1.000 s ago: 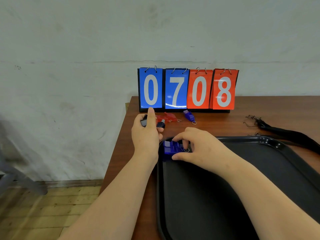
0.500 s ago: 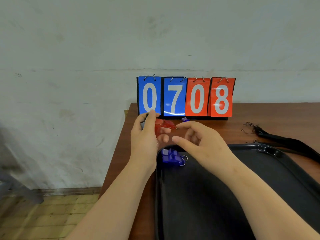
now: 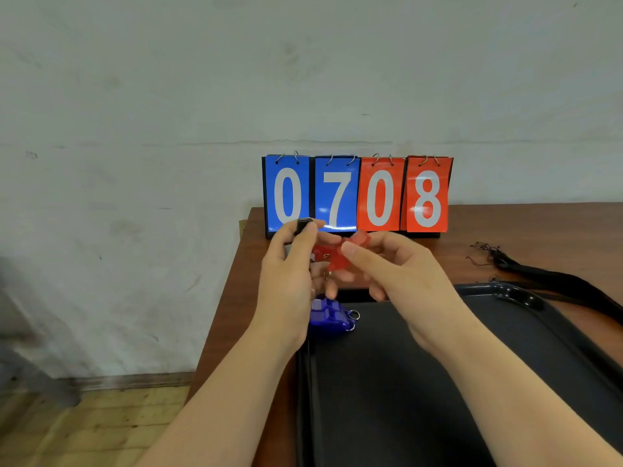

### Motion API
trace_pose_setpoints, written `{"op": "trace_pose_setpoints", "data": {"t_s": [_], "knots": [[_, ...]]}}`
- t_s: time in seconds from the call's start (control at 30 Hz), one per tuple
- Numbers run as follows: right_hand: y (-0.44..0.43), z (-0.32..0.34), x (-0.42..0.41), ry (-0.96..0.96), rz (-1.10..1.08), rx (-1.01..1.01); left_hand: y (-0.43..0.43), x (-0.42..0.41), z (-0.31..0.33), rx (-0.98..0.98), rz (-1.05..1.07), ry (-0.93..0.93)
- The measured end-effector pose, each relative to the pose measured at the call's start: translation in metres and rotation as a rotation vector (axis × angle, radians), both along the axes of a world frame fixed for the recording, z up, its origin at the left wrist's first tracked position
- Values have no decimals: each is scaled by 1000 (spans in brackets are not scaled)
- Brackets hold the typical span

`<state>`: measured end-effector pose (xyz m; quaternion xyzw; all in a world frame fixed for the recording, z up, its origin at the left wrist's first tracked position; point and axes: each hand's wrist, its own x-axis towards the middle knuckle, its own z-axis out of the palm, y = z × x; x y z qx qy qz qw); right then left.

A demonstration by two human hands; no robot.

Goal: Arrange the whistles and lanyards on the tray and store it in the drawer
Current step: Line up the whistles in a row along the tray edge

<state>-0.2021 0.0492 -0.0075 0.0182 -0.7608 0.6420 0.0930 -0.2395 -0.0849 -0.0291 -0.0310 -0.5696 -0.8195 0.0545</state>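
Observation:
My left hand [image 3: 290, 281] is raised above the table and holds a black whistle [image 3: 304, 225] under its thumb, with a red whistle [image 3: 332, 257] against its fingers. My right hand [image 3: 397, 274] meets it from the right and pinches a red whistle [image 3: 359, 238] between thumb and forefinger. Whether the red pieces are one whistle or two, I cannot tell. A blue whistle [image 3: 328, 315] with a metal ring lies in the far left corner of the black tray [image 3: 512, 292]. A black lanyard [image 3: 546, 276] lies on the table right of the tray.
A flip scoreboard [image 3: 357, 197] reading 0708 stands at the back of the brown wooden table [image 3: 539, 224], against a white wall. The table's left edge runs just left of the tray, with wooden floor [image 3: 84, 429] below.
My right hand let go of the blue whistle in the tray and rose to meet my left hand, which lifted the black and red whistles off the table.

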Motion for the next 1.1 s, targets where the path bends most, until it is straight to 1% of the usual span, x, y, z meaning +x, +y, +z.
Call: {"op": "trace_pose_setpoints", "data": {"t_s": [0.1,0.17,0.23,0.3,0.4,0.47,0.53,0.6,0.7,0.8,0.93,1.1], "knots": [[2,7,-1,-10,-45,-76,-2,-9,-8,-28,148,-21],[3,11,-1,-14,-3,-162,-4,-15,-17,-63,236,-50],[2,16,1,-11,43,-182,-5,-19,-24,-112,281,-66],[1,23,3,5,46,-81,-4,-22,-26,-132,287,-78],[2,38,10,58,29,170,-3,-22,-26,-154,284,-92],[4,44,19,68,85,293,-5,-22,-27,-159,288,-93],[3,37,28,14,170,470,-7,-22,-27,-145,283,-87],[0,18,32,-55,202,624,-7,-22,-26,-136,293,-76],[1,-8,34,-106,188,708,-7,-22,-27,-150,303,-37],[6,-18,33,-126,235,785,-7,-23,-29,-147,304,-23],[6,-25,29,-78,241,873,-6,-23,-29,-142,311,-28],[10,-30,24,-29,217,929,-6,-25,-30,-152,320,-39]]}}
